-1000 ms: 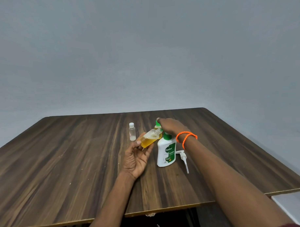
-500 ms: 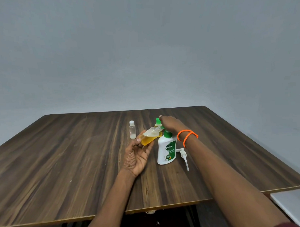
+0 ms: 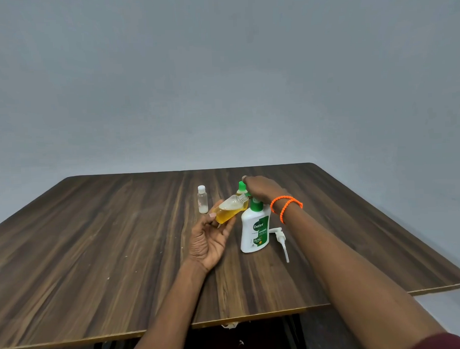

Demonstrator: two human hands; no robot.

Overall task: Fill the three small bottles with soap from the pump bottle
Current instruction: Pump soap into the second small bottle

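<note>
Streaked wood-grain table (image 3: pixel 96 257); left hand (image 3: pixel 209 240) grip clamped round tilted clear amber-filled small bottle (image 3: pixel 229 209).

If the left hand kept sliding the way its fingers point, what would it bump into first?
Probably the clear bottle with the white cap: the left hand, holding the tilted soap bottle, points up-table toward it. Depth is unclear, so it might pass beside it.
</note>
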